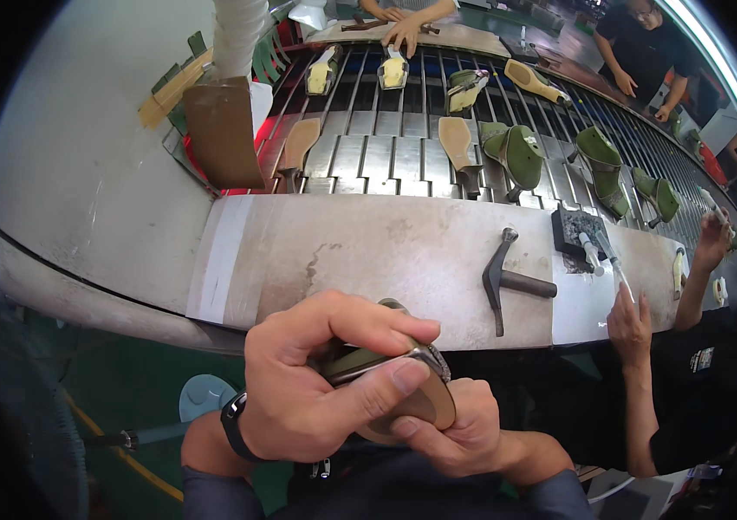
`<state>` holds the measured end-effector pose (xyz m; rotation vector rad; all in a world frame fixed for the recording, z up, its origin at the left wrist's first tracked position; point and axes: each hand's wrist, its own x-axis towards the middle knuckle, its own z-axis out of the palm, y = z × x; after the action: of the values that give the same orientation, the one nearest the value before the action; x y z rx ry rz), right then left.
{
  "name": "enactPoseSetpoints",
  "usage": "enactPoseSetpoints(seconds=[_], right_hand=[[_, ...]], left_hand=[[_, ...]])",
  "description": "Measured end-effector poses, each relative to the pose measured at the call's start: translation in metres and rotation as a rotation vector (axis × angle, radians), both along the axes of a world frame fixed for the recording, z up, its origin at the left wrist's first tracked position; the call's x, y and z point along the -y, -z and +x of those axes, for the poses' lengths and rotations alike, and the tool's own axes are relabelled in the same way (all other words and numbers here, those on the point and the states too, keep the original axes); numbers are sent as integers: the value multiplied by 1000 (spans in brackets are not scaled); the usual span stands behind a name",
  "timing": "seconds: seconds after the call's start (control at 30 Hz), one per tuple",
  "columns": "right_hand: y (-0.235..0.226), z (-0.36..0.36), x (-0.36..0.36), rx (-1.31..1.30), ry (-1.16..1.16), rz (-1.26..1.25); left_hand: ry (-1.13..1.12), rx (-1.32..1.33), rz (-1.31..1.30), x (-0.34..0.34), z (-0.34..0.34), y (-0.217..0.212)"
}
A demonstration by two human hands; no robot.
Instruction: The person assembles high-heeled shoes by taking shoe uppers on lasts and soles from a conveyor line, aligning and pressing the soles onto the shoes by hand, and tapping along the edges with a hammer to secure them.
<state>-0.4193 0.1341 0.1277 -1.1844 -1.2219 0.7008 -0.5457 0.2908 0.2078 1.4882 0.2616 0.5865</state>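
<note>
Both my hands hold an olive-green shoe with a tan sole (420,403) close in front of me, below the workbench edge. My left hand (316,381) wraps over its top, thumb pressed along the sole's rim. My right hand (455,429) cups it from underneath. Most of the shoe is hidden by my fingers. A black watch sits on my left wrist. A hammer (507,279) lies on the worn bench top (368,251) just beyond my hands.
Behind the bench a slatted conveyor (386,147) carries green shoes (520,152) and tan soles (457,143). A co-worker's hand (630,325) on my right holds a thin tool near a black block (578,230). Other people work at the far side.
</note>
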Motion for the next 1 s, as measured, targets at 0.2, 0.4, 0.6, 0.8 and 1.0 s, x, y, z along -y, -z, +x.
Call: enactPoseSetpoints(seconds=[0.2,0.4,0.6,0.8,1.0], right_hand=[[-10,10,-3,40,-33,-11],[-17,39,-14,-510,-36,-180],[-2,62,-23,-580,-63,-138],[-11,65,-36,-547,-9,-118],[-14,65,-46,-509,2,-112]], left_hand=[[-36,-143,268,-9,12,-16],[404,304,-65,-58,57,32],[393,284,-115,-61,68,45],[252,271,148,-69,75,46],[335,265,136,-82,75,52]])
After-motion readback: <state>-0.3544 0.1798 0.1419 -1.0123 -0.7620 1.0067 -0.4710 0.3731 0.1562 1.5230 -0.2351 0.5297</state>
